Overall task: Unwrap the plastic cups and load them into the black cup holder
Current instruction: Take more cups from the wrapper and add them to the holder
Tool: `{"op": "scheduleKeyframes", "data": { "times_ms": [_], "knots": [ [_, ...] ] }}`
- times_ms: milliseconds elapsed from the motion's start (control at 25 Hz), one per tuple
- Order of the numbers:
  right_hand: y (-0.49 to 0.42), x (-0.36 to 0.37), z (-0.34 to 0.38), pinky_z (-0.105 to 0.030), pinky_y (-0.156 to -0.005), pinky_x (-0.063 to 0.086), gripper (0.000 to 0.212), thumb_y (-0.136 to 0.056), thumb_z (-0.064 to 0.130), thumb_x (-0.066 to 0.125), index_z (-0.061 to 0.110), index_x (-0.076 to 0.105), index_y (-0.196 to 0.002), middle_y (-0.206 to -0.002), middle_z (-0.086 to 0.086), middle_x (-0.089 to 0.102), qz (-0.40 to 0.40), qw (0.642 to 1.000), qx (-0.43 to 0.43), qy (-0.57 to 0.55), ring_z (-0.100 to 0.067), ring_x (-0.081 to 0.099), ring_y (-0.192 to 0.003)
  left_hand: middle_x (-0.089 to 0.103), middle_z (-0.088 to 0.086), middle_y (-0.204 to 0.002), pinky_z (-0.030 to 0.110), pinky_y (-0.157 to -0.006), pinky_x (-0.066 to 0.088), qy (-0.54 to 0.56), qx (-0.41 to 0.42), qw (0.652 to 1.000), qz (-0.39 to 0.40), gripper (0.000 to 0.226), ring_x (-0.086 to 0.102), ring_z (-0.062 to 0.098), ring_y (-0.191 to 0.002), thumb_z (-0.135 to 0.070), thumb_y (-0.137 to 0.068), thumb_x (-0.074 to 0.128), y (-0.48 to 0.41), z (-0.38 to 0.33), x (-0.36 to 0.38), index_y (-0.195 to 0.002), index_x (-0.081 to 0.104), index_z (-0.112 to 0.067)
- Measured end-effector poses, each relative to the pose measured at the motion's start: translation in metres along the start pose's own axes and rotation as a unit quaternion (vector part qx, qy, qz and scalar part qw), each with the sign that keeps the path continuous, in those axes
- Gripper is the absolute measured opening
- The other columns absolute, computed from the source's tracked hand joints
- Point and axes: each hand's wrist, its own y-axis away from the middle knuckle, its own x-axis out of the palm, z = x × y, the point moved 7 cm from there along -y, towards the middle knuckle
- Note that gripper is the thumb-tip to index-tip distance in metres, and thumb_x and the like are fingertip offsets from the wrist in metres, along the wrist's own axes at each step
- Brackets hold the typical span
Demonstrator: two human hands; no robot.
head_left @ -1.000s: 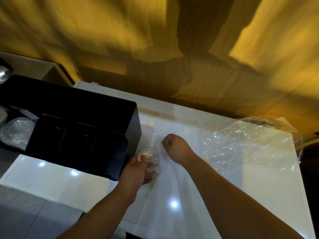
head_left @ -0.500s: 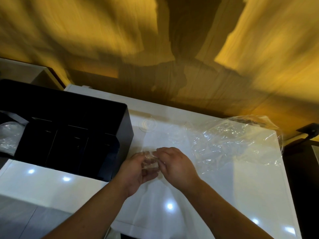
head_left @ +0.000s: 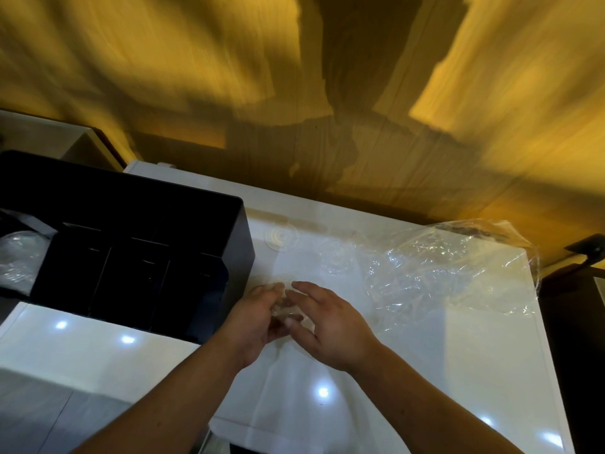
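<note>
A clear plastic cup (head_left: pixel 284 310) sits between my two hands above the white counter. My left hand (head_left: pixel 253 317) curls round its left side. My right hand (head_left: pixel 327 322) has fingers spread over its right side, touching it. The black cup holder (head_left: pixel 137 257) with several open compartments stands just left of my hands. Two more clear cups lie on the counter behind: one cup (head_left: pixel 281 237) close to the holder's corner and another cup (head_left: pixel 334 257) to its right.
A crumpled clear plastic wrapper (head_left: pixel 451 273) covers the right back of the white counter (head_left: pixel 425 371). A wrapped bundle of clear plastic (head_left: pixel 16 257) lies left of the holder. A wooden wall runs behind. The counter's right edge drops to dark furniture.
My right hand came from the counter to the cup that my left hand holds. Since half a second ago its fingers have spread wider. The view shifted slightly.
</note>
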Motion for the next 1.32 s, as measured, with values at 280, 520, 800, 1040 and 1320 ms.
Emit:
{"op": "scheduleKeyframes", "data": {
  "times_ms": [280,520,800,1040,1320],
  "knots": [
    [-0.049,-0.013,-0.067,-0.045,-0.112,0.042,0.06,-0.096,0.025,0.061,0.014,0.042,-0.152,-0.156,-0.016,0.044,0.029,0.982,0.168,0.084,-0.035,0.042,-0.141,0.074,0.013,-0.124,0.037,-0.068,0.065,-0.007,0.007,0.998,-0.063,0.021,0.077,0.035,-0.102,-0.015,-0.104,0.061,-0.007,-0.001,-0.007,-0.124,0.069,-0.016],
    [-0.074,0.007,-0.103,-0.054,-0.117,0.034,0.076,-0.098,0.047,0.058,0.028,0.019,-0.161,-0.168,-0.017,0.02,0.136,0.944,0.263,0.142,-0.05,0.025,-0.149,0.078,0.011,-0.12,0.043,-0.076,0.067,-0.014,0.019,0.999,-0.047,0.021,0.079,0.032,-0.1,-0.017,-0.101,0.068,-0.013,-0.004,-0.002,-0.122,0.07,-0.019],
    [-0.074,0.006,-0.109,-0.045,-0.095,0.052,0.074,-0.09,0.048,0.068,0.022,0.034,-0.151,-0.147,-0.015,0.046,0.096,0.949,0.244,0.174,-0.04,0.053,-0.122,0.076,0.012,-0.121,0.037,-0.076,0.067,0.003,0.023,0.999,-0.022,0.031,0.081,0.029,-0.095,-0.01,-0.097,0.07,-0.011,-0.006,-0.001,-0.127,0.066,-0.019],
    [-0.076,0.004,-0.107,-0.047,-0.105,0.048,0.083,-0.086,0.048,0.073,0.025,0.032,-0.154,-0.151,-0.013,0.046,0.098,0.956,0.235,0.143,-0.038,0.048,-0.131,0.081,0.009,-0.112,0.046,-0.091,0.064,0.023,0.024,0.999,-0.034,0.026,0.081,0.03,-0.093,-0.01,-0.103,0.063,-0.012,-0.002,-0.005,-0.126,0.065,-0.021],
    [-0.048,-0.027,-0.051,-0.036,-0.102,0.047,0.079,-0.075,0.066,0.067,0.029,0.048,-0.143,-0.143,0.001,0.055,-0.054,0.978,0.192,-0.063,-0.02,0.051,-0.127,0.079,0.009,-0.117,0.036,-0.073,0.065,0.011,0.03,0.998,-0.047,0.023,0.08,0.031,-0.096,-0.013,-0.105,0.061,-0.013,-0.002,-0.005,-0.125,0.067,-0.021]
  ]
}}
